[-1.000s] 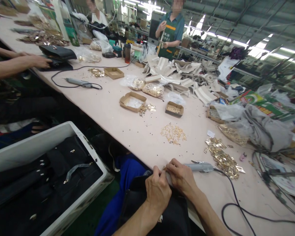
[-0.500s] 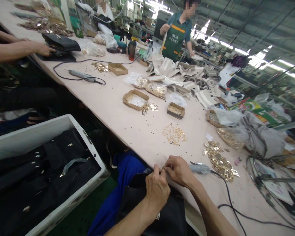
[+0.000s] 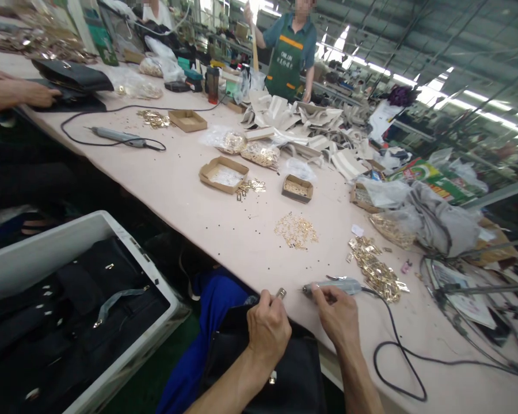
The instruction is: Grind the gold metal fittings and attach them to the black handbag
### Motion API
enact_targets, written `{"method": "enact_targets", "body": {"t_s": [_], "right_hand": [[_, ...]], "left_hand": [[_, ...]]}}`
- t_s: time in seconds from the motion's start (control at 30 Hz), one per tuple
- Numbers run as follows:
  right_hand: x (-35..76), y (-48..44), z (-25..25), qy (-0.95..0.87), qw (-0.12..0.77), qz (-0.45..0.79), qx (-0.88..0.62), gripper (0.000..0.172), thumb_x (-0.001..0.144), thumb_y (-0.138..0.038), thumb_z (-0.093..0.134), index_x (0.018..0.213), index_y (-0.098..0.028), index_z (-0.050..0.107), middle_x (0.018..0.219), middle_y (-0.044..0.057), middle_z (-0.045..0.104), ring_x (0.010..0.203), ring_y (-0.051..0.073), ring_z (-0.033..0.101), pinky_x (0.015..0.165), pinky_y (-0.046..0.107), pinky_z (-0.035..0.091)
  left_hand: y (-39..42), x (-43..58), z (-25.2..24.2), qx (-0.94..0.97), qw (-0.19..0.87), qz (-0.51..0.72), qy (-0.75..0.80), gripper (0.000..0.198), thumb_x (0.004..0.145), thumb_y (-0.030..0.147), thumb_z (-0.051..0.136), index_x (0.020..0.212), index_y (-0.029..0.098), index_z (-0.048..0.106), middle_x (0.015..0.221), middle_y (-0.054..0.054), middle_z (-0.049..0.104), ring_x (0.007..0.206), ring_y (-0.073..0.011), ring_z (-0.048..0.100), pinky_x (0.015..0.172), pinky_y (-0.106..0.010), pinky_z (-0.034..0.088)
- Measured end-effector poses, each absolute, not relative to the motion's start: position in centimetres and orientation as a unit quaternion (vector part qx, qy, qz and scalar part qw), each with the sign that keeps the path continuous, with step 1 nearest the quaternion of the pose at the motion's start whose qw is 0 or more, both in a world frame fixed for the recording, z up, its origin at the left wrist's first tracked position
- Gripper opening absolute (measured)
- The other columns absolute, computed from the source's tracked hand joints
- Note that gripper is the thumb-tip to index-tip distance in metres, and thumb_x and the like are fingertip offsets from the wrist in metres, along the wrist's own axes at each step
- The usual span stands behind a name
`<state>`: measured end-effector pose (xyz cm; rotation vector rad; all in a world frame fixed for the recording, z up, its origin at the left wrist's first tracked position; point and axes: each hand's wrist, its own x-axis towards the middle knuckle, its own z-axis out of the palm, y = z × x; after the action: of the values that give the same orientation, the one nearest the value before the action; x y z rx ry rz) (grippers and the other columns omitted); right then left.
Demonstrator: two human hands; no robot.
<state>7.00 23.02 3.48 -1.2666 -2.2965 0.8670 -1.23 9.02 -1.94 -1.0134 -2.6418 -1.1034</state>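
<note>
My left hand (image 3: 268, 325) is closed at the table's front edge, above a black leather bag (image 3: 293, 359) on my lap. A small gold metal fitting (image 3: 281, 293) pokes out from its fingertips; whether they also pinch the bag's edge is hidden. On the bag's front sits a little gold lock piece (image 3: 273, 378). To the right, my right hand (image 3: 339, 313) has its thumb and fingers curled at the front end of a grey electric screwdriver (image 3: 347, 285) lying on the table. Its bit points left, and its black cable (image 3: 391, 316) trails rightward.
Small gold parts (image 3: 297, 230) and larger gold fittings (image 3: 377, 270) lie in piles beyond my hands. Cardboard trays (image 3: 223, 175) stand farther back. A white crate (image 3: 155, 276) of black bags is at left. Another person's hand (image 3: 38, 95) works on a bag at far left.
My right hand has left my left hand and moved right to the screwdriver. The gold fitting now shows at my left fingertips. The view has shifted slightly.
</note>
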Motion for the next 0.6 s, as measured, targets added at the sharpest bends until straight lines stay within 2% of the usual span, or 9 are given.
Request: {"method": "enact_targets", "body": {"t_s": [0.13,0.27,0.43,0.6], "right_hand": [[6.5,20.4,1.6,-0.8,0.171,0.406,-0.407,0.036,0.089,-0.052,0.065,0.087,-0.018,0.076,0.078,0.009,0.076,0.067,0.025,0.069,0.064,0.034,0.054],[4.7,19.4,0.5,-0.822,0.165,0.397,-0.373,0.029,0.09,-0.043,0.064,0.098,-0.018,0.076,0.08,0.009,0.077,0.069,0.025,0.071,0.069,0.034,0.056],[3.7,19.6,0.1,-0.86,0.162,0.336,-0.348,0.018,0.091,-0.032,0.058,0.079,-0.022,0.069,0.069,0.006,0.073,0.063,0.024,0.069,0.064,0.034,0.051],[3.9,19.5,0.2,-0.867,0.16,0.31,-0.355,0.013,0.091,-0.026,0.056,0.079,-0.023,0.061,0.068,0.005,0.071,0.065,0.023,0.067,0.063,0.032,0.046]], "left_hand": [[9.1,-1.2,-2.1,-0.333,0.061,-0.37,-0.865,0.023,0.09,0.007,0.056,0.072,0.018,0.065,0.074,-0.006,0.06,0.058,-0.017,0.062,0.054,-0.027,0.044],[9.1,-1.2,-2.1,-0.329,0.073,-0.393,-0.856,0.025,0.093,0.009,0.055,0.073,0.019,0.065,0.074,-0.005,0.061,0.059,-0.0172,0.062,0.055,-0.027,0.046],[9.0,-1.0,-2.5,-0.329,0.081,-0.418,-0.843,0.026,0.097,0.012,0.053,0.075,0.018,0.066,0.073,-0.005,0.06,0.061,-0.017,0.062,0.056,-0.026,0.046],[8.7,-0.8,-3.1,-0.335,0.098,-0.457,-0.818,0.028,0.099,0.014,0.052,0.074,0.018,0.065,0.071,-0.003,0.058,0.062,-0.0155,0.061,0.059,-0.024,0.048]]}}
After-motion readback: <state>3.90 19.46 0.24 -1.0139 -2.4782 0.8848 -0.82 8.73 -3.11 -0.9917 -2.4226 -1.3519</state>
